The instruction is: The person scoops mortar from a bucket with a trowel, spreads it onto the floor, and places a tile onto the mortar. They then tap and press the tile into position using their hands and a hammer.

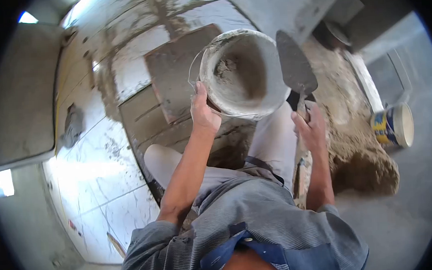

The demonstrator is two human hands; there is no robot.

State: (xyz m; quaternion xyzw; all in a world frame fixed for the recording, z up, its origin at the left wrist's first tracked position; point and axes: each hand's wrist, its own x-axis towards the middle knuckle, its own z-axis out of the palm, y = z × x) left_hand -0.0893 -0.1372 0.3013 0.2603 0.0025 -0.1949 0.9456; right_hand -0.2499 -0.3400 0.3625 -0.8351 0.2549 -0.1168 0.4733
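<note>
My left hand grips the near-left side of a cement-smeared bucket, which is tipped so that its inside faces me. A clump of grey mortar clings inside the bucket, and a thin wire handle hangs around the rim. In my right hand is a pointing trowel, its broad grey blade up beside the bucket's right edge. The fingers are wrapped around the trowel's handle. A brown square tile lies beyond my left hand, partly hidden by the bucket.
Marbled white floor tiles spread to my left, smeared with mortar farther off. A grey cloth lies on them. At my right is a heap of sand, with a yellow-and-blue labelled bucket lying tilted past it. A dark round pan stands farther back.
</note>
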